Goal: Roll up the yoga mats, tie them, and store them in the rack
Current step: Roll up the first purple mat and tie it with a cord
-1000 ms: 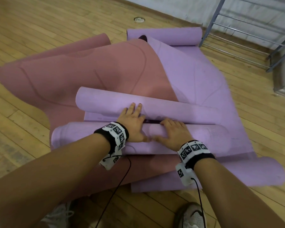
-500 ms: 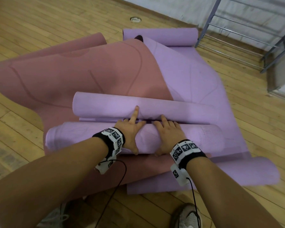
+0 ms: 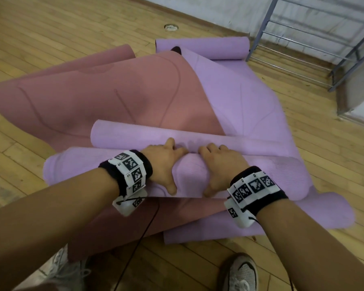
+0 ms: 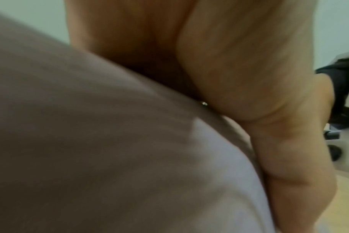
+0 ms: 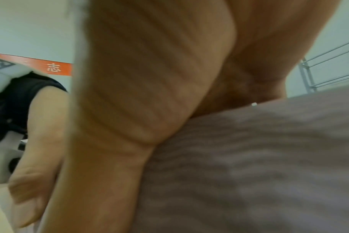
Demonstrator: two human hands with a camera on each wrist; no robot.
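Note:
Several mats lie in a heap on the wooden floor. Across the front lies a partly rolled purple mat roll [image 3: 282,175]. My left hand [image 3: 164,162] and right hand [image 3: 221,164] sit side by side on its middle, fingers curled over the top into the crease behind it, thumbs on the near side. In the wrist views my left palm [image 4: 229,63] and right palm [image 5: 149,78] press on the mat [image 5: 249,157]. Just behind lies a second purple roll [image 3: 135,135]. A pink mat [image 3: 93,97] and a flat purple mat [image 3: 240,101] spread beyond.
A grey metal rack [image 3: 303,45] stands at the back right by the wall. Before it lies the curled end of a purple mat [image 3: 202,48]. Another purple roll [image 3: 324,213] lies at the front right. My shoes [image 3: 240,271] stand at the heap's near edge.
My left fingers have drawn back from the far roll, and both hands now wrap the near roll. That roll has turned forward against the second roll.

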